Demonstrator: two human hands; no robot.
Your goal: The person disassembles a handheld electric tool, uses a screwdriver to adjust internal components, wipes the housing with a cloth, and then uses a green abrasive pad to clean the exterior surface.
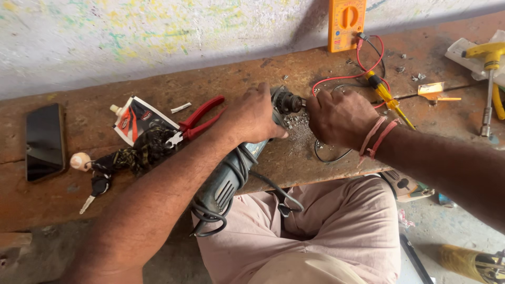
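Left hand (pixel 252 117) wrapped around the front body of a teal angle grinder (pixel 231 173), lying across the near edge of the wooden surface (pixel 294 73) with its cord looped beneath. Right hand (pixel 339 117) closed at the grinder's black spindle head (pixel 288 102); what the fingers pinch, impossible to tell. Metal bits scattered between the 2 hands. Left of the grinder: red pliers (pixel 202 117), a squeezed tube (pixel 138 119), keys (pixel 97 186), a dark phone (pixel 44 141). Behind: an orange multimeter (pixel 346 22) with red lead and a yellow screwdriver (pixel 388 99).
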